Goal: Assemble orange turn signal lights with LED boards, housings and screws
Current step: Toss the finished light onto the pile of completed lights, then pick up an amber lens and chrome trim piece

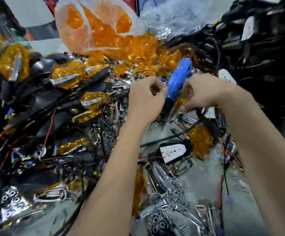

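A small orange light piece point(181, 101) sits in my right hand point(201, 92), fingers curled round it. The blue screwdriver point(177, 80) stands between my hands. My left hand point(145, 97) pinches beside it. Screws point(175, 193) lie below on the table point(204, 176).

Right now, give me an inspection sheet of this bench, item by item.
Surface: grey bench top, bare only in patches near the person.
Job's things: orange lenses spill from a clear plastic bag; a white LED board sits in a black housing; loose screws heaped in front.
Clutter: chrome reflectors and half-built signals piled at left; black parts stacked at right.
Grips: left hand curled, fingertips pinched, contents unclear; right hand curled round an orange part, beside a blue-taped screwdriver standing between the hands.
Cables: red and black wires tangled through the pile; a black cord crosses the bench.
Surroundings: blurred; white panels at back left.
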